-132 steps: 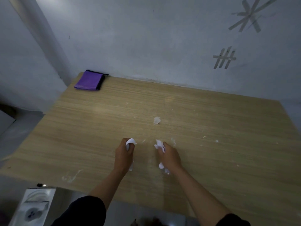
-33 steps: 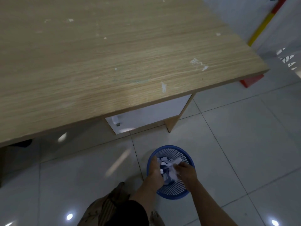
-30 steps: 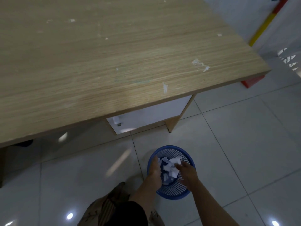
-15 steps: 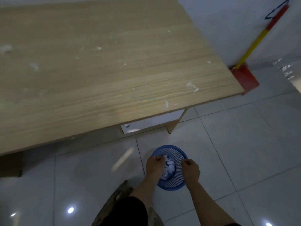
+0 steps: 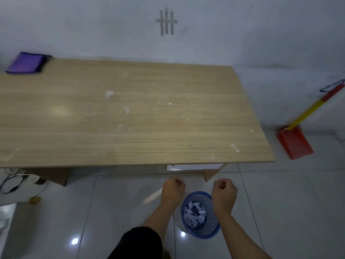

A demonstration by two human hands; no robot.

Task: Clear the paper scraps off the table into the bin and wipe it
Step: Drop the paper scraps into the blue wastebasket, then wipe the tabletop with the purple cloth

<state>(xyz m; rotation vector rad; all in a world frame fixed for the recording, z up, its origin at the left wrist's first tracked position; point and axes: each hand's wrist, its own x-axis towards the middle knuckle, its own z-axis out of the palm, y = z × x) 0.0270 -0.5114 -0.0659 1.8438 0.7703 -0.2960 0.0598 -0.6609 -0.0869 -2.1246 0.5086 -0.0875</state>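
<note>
A blue mesh bin [image 5: 208, 231] stands on the floor tiles in front of the table, with white paper scraps [image 5: 194, 214] inside. My left hand [image 5: 172, 190] and my right hand [image 5: 224, 193] hover above the bin's two sides, between it and the table edge; both have curled fingers and hold nothing I can see. The wooden table [image 5: 168, 139] carries a crumpled paper scrap [image 5: 109, 94] near its middle left, a smaller scrap [image 5: 126, 109] beside it and several tiny flecks. A purple cloth [image 5: 26, 63] lies at the far left corner.
A red dustpan [image 5: 295, 144] with a yellow-and-red handle leans on the wall right of the table. Cables [image 5: 13, 182] and a white object lie on the floor under the table's left end. The wall runs right behind the table.
The scraps left my hands and lie in the bin. Both hands rose from the bin and moved apart, fingers curled. My view lifted, showing the whole table and the wall.
</note>
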